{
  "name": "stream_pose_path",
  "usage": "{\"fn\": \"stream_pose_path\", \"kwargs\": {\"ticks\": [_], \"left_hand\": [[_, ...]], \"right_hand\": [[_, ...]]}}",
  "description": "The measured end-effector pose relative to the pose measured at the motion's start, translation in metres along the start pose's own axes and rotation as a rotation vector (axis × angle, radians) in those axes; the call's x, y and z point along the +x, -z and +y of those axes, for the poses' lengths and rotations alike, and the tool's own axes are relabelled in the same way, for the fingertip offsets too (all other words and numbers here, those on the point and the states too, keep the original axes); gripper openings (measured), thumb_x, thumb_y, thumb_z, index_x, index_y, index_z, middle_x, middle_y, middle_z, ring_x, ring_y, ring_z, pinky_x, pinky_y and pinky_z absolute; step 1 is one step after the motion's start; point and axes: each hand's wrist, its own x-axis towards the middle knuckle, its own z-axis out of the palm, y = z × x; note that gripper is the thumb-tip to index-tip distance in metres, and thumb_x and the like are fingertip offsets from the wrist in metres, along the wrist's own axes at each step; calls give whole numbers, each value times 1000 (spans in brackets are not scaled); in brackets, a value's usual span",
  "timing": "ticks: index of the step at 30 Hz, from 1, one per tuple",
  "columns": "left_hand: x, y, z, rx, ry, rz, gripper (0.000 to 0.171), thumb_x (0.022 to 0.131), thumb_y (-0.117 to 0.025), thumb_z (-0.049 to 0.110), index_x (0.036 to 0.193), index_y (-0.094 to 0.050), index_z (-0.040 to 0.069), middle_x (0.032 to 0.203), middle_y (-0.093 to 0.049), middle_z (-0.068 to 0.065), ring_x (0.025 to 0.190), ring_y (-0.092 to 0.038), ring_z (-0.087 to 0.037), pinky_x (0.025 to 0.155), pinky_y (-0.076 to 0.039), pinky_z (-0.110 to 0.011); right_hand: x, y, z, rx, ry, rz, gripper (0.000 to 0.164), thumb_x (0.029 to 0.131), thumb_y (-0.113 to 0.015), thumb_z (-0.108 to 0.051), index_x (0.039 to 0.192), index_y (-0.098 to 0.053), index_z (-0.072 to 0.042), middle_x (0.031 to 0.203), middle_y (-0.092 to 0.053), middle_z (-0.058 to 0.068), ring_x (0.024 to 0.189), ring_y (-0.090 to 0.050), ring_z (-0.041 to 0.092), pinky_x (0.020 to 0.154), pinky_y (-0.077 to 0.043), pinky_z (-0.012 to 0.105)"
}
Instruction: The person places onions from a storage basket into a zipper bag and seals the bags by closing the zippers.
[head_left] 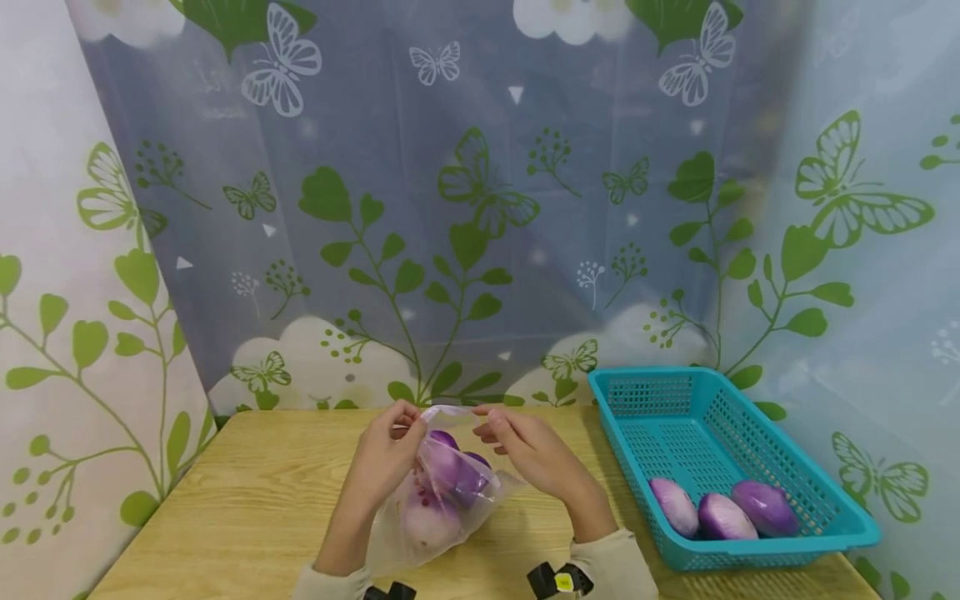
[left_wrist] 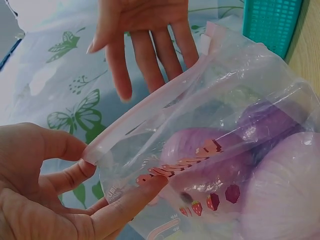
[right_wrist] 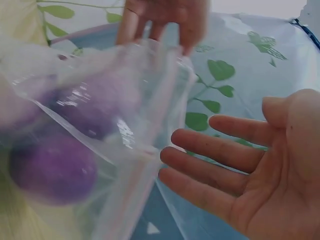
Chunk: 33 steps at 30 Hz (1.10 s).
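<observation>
Left fingers (left_wrist: 131, 204) pinched on bag (left_wrist: 150, 112), right fingers (right_wrist: 220, 151) straight

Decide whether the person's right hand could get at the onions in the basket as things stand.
Probably yes: the right hand looks free, gripping nothing, while the left hand pinches the plastic bag. The open-topped basket stands to the right, nothing covering the onions.

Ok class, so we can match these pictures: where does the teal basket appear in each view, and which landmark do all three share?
Head: the teal basket is at the lower right.
Left wrist: only part of it shows, near the upper right corner, cut off by the top edge.
Right wrist: not in it.
Shared landmark: the clear zip bag, lower centre, right side and left side respectively.
</observation>
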Motion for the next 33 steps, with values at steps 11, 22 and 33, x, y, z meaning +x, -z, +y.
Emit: {"fn": "stream_pose_path", "kwargs": {"ticks": [11, 22, 33], "left_hand": [[1, -1, -3, 0, 1, -4, 7, 98, -60, 12, 97, -64, 7, 108, -66, -15, 108, -70, -35, 62, -58, -27], [3, -2, -3, -12, 1, -4, 6, 98, -60, 11, 97, -63, 6, 105, -67, -15, 100, -71, -29, 58, -57, -26], [3, 0, -3, 2, 4, -4, 6, 98, -60, 12, 97, -63, 7, 106, -66, -15, 104, -70, -30, 59, -57, -27]], "right_hand": [[-6, 20, -2, -121, 83, 47, 42, 112, -41, -29, 140, -59, -5, 127, -72, 18, 117, -70, 35, 96, -61, 46], [-14, 41, -4, -240, 73, -35, 38, 108, -52, -27, 138, -62, -6, 134, -69, 14, 114, -70, 33, 94, -61, 48], [-25, 105, -5, -461, -5, -207, 38, 105, -58, -25, 137, -61, -5, 130, -69, 17, 113, -70, 34, 92, -61, 45]]}}
